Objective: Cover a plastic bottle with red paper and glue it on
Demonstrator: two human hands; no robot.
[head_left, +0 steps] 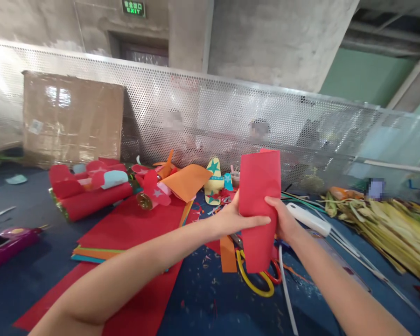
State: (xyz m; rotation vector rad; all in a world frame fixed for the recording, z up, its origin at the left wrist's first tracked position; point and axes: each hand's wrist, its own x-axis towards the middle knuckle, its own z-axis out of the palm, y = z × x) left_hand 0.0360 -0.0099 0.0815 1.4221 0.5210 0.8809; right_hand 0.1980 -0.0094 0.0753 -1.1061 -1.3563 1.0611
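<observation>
1. Blue tabletop [203, 308] fills the lower frame.
2. Perforated metal panel [224, 112] crosses the middle.
3. Stacked paper sheets [136, 224] lie left of centre.
4. Folded red paper [261, 186] is upright right of centre; left hand [233, 218] and right hand [285, 221] each have a closed grip on opposite sides.
5. Yellow-handled scissors [252, 285] show below it.

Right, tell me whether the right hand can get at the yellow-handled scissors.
Probably yes, once freed: the right hand is holding the red paper, which hides part of the yellow-handled scissors, but their yellow loop lies in view below it.
</observation>
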